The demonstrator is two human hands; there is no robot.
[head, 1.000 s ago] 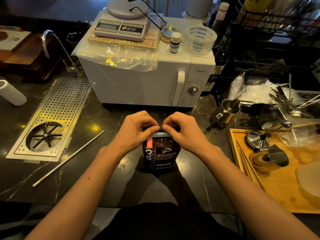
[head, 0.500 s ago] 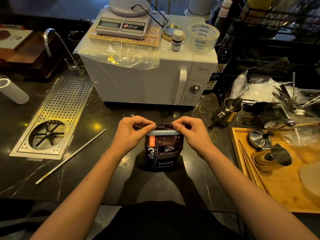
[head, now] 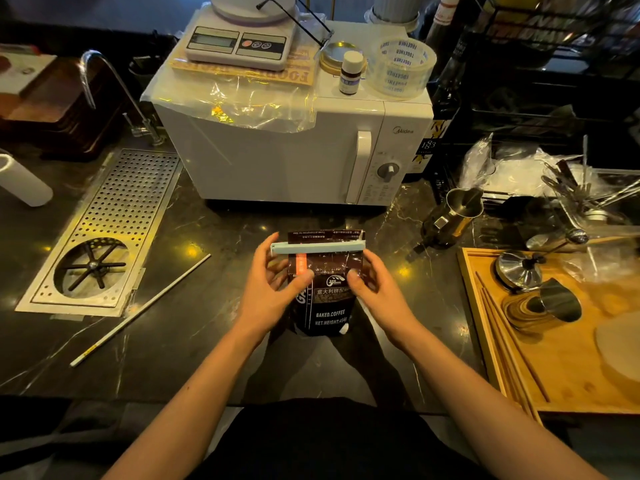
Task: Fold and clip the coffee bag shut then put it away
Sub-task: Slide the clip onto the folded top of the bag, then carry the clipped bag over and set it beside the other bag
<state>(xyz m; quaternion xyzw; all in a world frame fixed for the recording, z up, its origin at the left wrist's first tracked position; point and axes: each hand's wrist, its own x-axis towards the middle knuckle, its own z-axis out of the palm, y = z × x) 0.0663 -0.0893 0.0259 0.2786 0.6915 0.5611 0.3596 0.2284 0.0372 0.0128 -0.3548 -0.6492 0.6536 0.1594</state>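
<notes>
Fingers [head: 304,277] of the left hand [head: 273,289]: loosely curled, thumb tip pressed on the front of the coffee bag [head: 323,296], the other fingers reaching behind its left edge; a light hold, not a tight pinch. Fingers of the right hand [head: 375,289]: likewise half open, thumb on the bag's front, remaining fingers at its right edge.

Coffee bag: dark brown, standing upright between the two hands on the black counter [head: 207,341], printed side toward the person (white lettering, an orange tab just beside the left thumb).

Clip [head: 317,247]: pale blue-grey bar, lying across the bag's folded top just above both sets of fingers, its left end touching the left index finger; a strip of the bag shows above it.

Microwave [head: 277,154]: white, beyond the fingertips, past the bag.

White stick [head: 142,308]: lying slantwise on the counter, well left of the left hand.

Steel pitcher [head: 453,216]: up and right of the right hand.

Wooden tray [head: 485,327]: far right.
</notes>
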